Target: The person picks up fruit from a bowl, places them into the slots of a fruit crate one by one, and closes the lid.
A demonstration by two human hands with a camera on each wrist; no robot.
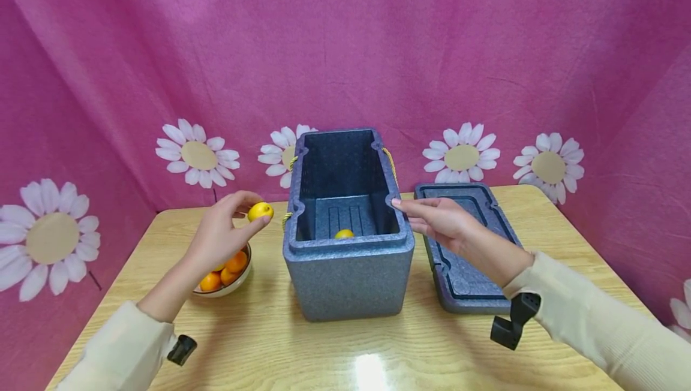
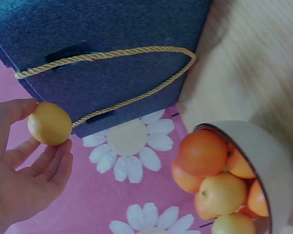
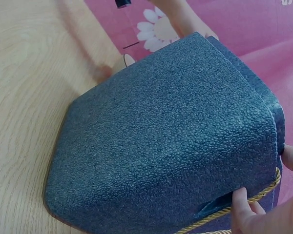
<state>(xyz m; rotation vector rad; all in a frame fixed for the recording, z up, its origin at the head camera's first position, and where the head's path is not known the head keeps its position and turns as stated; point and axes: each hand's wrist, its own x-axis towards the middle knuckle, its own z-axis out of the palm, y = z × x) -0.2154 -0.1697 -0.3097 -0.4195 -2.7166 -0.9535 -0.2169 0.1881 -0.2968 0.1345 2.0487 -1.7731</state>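
My left hand (image 1: 218, 232) pinches a lemon (image 1: 260, 211) between thumb and fingertips, left of the grey foam cooler box (image 1: 351, 286) and above the fruit bowl. In the left wrist view the lemon (image 2: 50, 124) appears beside the box's side with its yellow rope handle (image 2: 136, 51). The open-topped box has another lemon (image 1: 344, 234) on its floor, partly hidden by the front wall. With the thumb at the right rim and fingers against the outer side by the rope slot, my right hand (image 1: 445, 223) holds the box.
A cream bowl (image 1: 237, 281) with a dark rim, holding oranges and yellow fruit, stands left of the box on the wooden table (image 1: 259, 349). To the right lies the box's grey lid (image 1: 477, 271). A pink curtain (image 1: 345, 43) with daisies hangs behind.
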